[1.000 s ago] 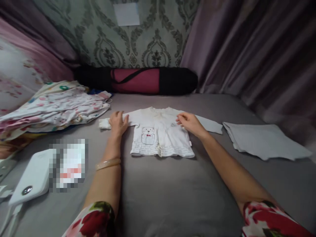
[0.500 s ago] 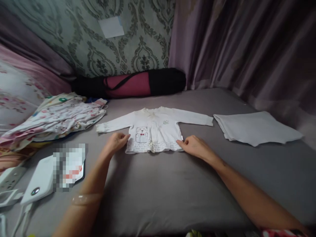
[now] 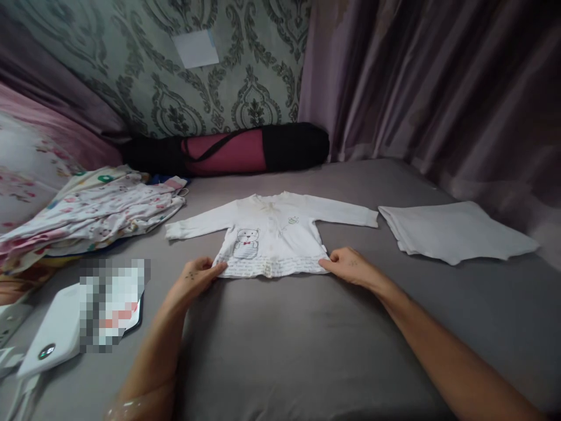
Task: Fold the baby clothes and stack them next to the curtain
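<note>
White long-sleeved baby cardigan (image 3: 274, 237) lies spread flat on the grey bedsheet (image 3: 280, 345), centre of the frame. Left hand (image 3: 199, 278) pinches its lower-left hem corner; right hand (image 3: 348, 266) pinches the lower-right. Folded white cloth (image 3: 458, 233) rests at right, near the cuff.

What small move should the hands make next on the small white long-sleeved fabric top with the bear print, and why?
I'd probably ease the left hand and right hand slightly apart. Each has a lower side of the white top in its grip, and the hem looks wavy near the middle.
</note>
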Tool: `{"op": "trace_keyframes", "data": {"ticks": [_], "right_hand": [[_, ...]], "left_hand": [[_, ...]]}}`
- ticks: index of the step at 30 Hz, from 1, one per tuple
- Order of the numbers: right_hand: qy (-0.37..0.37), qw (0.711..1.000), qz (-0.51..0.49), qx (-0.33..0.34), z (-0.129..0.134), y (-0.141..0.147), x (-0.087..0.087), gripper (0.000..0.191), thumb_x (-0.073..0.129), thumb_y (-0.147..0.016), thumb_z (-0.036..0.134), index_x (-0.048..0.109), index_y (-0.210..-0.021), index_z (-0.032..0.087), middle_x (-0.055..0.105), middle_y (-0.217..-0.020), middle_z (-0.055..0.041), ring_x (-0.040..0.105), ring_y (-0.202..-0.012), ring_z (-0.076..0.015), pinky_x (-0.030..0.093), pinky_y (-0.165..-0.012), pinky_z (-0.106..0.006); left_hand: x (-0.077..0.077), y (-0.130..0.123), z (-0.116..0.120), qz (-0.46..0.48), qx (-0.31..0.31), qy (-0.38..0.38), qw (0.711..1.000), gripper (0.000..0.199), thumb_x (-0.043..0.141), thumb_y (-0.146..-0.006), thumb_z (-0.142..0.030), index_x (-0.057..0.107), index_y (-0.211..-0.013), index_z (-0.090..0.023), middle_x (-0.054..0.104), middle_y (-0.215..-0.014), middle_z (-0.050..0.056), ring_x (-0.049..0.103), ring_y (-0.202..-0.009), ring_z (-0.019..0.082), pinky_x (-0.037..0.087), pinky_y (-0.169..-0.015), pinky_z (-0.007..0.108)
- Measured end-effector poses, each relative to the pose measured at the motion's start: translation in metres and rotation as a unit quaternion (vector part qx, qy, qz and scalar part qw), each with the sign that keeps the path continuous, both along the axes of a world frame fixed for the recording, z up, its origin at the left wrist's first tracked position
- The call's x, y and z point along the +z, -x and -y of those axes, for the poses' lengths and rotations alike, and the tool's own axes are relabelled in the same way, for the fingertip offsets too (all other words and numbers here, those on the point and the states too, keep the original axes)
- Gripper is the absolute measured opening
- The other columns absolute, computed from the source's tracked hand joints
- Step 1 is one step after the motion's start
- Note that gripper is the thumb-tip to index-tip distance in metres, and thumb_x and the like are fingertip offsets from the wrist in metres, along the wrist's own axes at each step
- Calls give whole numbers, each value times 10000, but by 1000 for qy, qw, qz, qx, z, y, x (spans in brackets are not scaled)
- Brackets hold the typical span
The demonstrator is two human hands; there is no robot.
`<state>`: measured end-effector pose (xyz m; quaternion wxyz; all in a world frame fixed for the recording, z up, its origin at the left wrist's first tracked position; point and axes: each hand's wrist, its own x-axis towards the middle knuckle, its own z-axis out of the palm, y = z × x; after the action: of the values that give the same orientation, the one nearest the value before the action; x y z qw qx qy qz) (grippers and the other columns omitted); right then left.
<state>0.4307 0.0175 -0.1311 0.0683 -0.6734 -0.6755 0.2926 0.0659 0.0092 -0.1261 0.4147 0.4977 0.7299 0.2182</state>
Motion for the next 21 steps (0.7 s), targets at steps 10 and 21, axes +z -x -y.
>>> {"op": "trace_keyframes", "data": {"ticks": [10,21], "right_hand": [[2,998,70,-9,3,7,12,363,501,-785,492,554,-592,189,534,-578,6,465,-552,-120,242,-489,-235],[-67,995,37,-61,-54,6,18,533,440,-861,584,666,-635,158,584,-559,-24,526,-537,-129,258,-481,-235]], "left_hand": [[-4,8,0,-50,-14,4,999,519,606,-557,-692,477,-622,-194,404,-496,-64,348,-464,88,239,-455,219],[16,3,-40,-113,-59,-12,992,494,497,-746,-608,436,-484,-194,417,-455,-26,377,-482,116,260,-501,237]]}}
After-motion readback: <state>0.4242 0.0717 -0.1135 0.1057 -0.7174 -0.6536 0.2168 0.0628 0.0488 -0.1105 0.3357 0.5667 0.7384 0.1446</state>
